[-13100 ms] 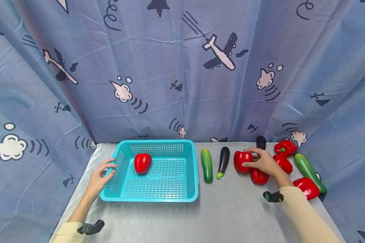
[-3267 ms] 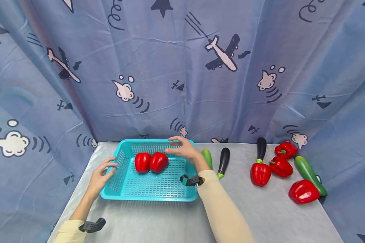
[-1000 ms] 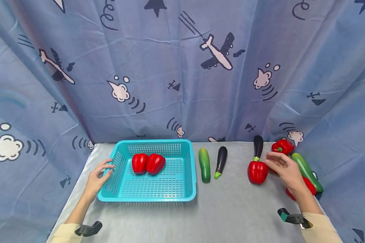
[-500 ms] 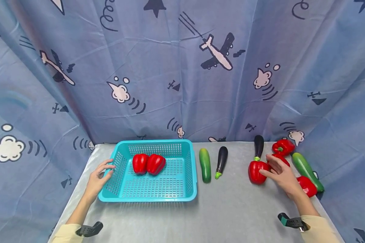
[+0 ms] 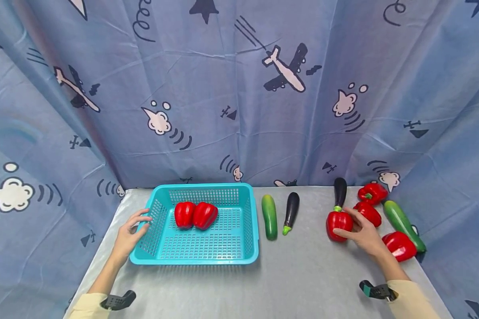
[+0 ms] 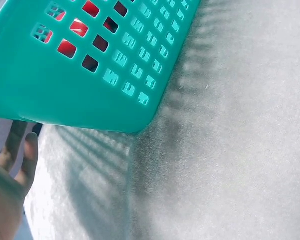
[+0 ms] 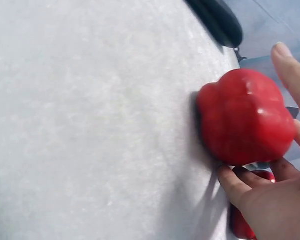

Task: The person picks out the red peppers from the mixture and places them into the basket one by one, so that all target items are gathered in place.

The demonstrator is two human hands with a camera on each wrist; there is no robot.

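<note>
My left hand [image 5: 127,237] stands at the left side of the blue-green plastic basket [image 5: 199,262], its fingertips at the wall and its fingers loosely bent. In the left wrist view, the left hand [image 6: 7,190] is just beyond the basket's corner. Two red bell peppers [image 5: 184,215] lie side by side in the basket. On the right, my right hand [image 5: 365,235] is spread around a red bell pepper [image 5: 335,223]. In the right wrist view, fingers touch the side of this bell pepper [image 7: 244,117], while the extended thumb appears apart from it.
A cucumber [image 5: 269,217] and an eggplant [image 5: 291,212] lie right of the basket. Another eggplant [image 5: 340,192] sits behind the pepper at my right hand. Further right are several red bell peppers [image 5: 399,247] and a cucumber [image 5: 403,225]. A patterned curtain [image 5: 207,110] hangs behind the table.
A second pepper has gone into the basket from the right side. My right hand then returned right and has just shifted left onto another pepper. My left hand has stayed by the basket.
</note>
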